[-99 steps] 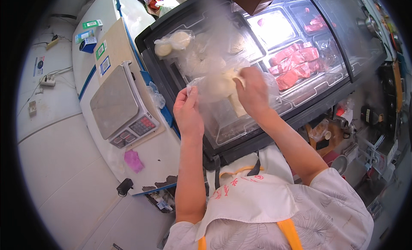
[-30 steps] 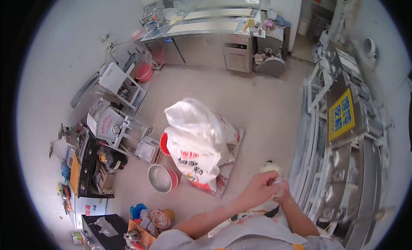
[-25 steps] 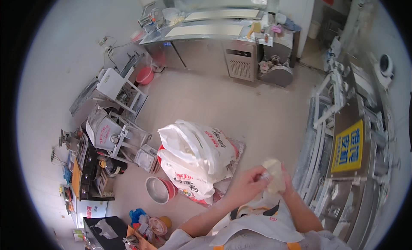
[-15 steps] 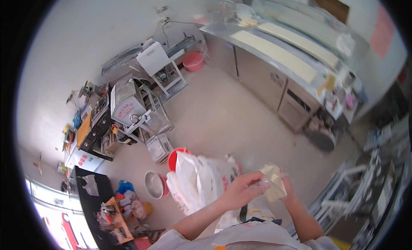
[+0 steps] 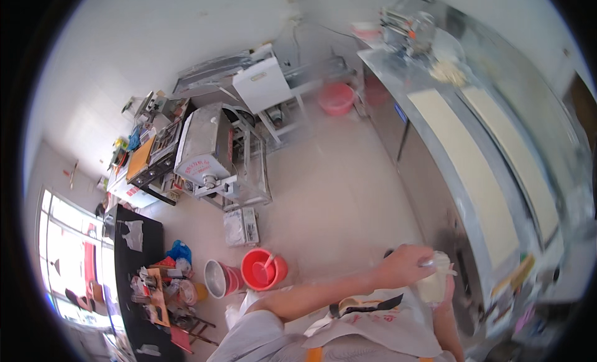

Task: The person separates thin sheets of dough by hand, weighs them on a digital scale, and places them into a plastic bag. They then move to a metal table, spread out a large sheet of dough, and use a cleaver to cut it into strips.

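My left hand (image 5: 407, 264) is closed on the upper part of a clear plastic bag (image 5: 433, 286) with something pale and dough-like in it. From the far side, my right hand (image 5: 449, 292) is wrapped round the same bag, most of its fingers hidden behind it. Both hands are in front of my apron, close to the steel counter (image 5: 429, 135). Two long pale dough sheets, a left one (image 5: 466, 169) and a right one (image 5: 516, 160), lie lengthwise on the counter. A heap of pale dough strips (image 5: 448, 73) sits beyond them.
A metal machine (image 5: 407, 29) stands at the counter's far end. Left of me are a red bucket (image 5: 264, 269) and a metal-lined basin (image 5: 216, 279) on the floor. A drum-shaped machine (image 5: 202, 144) and a white-topped stand (image 5: 261, 85) line the wall. A pink basin (image 5: 336, 99) lies farther back.
My view has turned right and come nearer the counter. The white sack by my legs has mostly left the view, uncovering the red bucket. Both hands have moved right with the bag.
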`<state>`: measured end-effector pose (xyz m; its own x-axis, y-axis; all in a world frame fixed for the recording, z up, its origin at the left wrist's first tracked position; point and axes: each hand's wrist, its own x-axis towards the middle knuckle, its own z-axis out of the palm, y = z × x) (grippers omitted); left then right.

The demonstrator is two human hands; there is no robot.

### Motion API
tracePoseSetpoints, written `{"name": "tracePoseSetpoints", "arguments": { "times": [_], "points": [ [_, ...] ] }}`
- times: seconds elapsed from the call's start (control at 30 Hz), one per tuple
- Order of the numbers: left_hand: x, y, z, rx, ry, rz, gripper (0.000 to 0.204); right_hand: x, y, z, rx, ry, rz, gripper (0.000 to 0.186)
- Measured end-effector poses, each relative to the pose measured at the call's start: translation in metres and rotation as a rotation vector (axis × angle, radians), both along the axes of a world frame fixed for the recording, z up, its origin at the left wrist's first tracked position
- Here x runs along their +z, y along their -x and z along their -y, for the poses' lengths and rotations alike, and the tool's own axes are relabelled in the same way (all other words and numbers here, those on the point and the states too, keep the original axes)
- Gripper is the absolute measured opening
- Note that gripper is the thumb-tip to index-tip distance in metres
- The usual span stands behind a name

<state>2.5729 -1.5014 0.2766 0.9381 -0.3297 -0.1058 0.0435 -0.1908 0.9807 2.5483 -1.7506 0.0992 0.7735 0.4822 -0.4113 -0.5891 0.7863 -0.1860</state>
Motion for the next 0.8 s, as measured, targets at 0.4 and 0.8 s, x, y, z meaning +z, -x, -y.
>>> {"name": "tracePoseSetpoints", "arguments": {
  "times": [0.4,0.8],
  "points": [
    [0.078,-0.308,-0.403,0.729,-0.153,0.169,0.014,0.042,-0.516,-0.448,0.76,-0.049,0.054,0.066],
    [0.057,-0.617,-0.786,0.902,-0.227,0.198,0.014,0.071,-0.798,-0.811,0.747,-0.043,0.199,0.061]
  ]
}}
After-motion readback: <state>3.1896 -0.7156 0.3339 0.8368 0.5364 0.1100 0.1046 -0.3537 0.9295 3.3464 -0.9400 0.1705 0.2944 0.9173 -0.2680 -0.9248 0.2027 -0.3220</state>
